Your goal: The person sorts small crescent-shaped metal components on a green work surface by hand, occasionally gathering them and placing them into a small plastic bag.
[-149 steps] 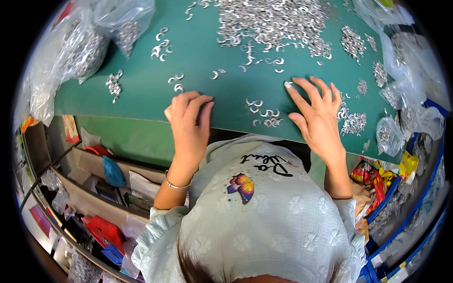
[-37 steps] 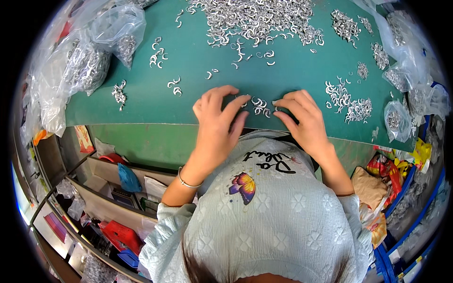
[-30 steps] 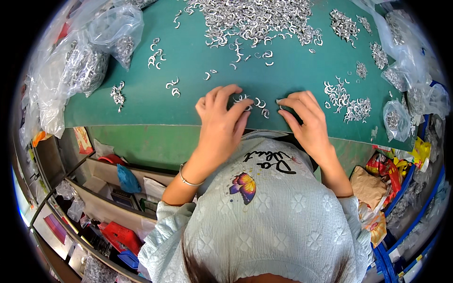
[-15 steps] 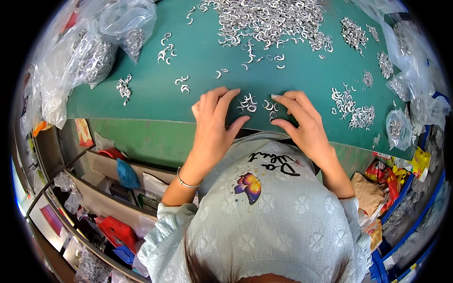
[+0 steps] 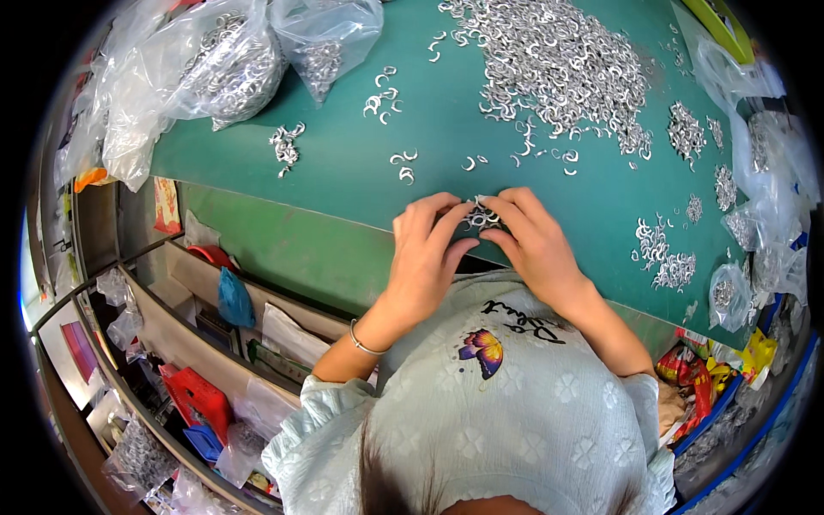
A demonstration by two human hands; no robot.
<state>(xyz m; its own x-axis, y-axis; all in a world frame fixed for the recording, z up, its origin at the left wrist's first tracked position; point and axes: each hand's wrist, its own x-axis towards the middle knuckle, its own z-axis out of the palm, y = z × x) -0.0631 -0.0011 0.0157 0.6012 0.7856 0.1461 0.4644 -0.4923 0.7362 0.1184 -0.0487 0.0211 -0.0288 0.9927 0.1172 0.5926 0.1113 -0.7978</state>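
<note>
Your green table mat [image 5: 360, 163] fills the upper frame; the big heap of small silver C-shaped clips [image 5: 558, 60] lies loose at top centre-right. Upper left, a large clear plastic bag [image 5: 232, 69] holds more clips, with a smaller bag [image 5: 330, 39] of them just beside it; small filled bags [image 5: 730, 296] line the right edge. Lower left, open shelf bins [image 5: 197, 378] hold red and blue items. Your left hand [image 5: 425, 257] and right hand [image 5: 536, 245] meet at the mat's near edge, centre frame, fingertips closed around a small cluster of clips [image 5: 481, 216]. The cluster is too tangled to give a long axis or heading. Against five seconds ago: your hands then lay flat and apart; now they are drawn together, clips gathered between them.
</note>
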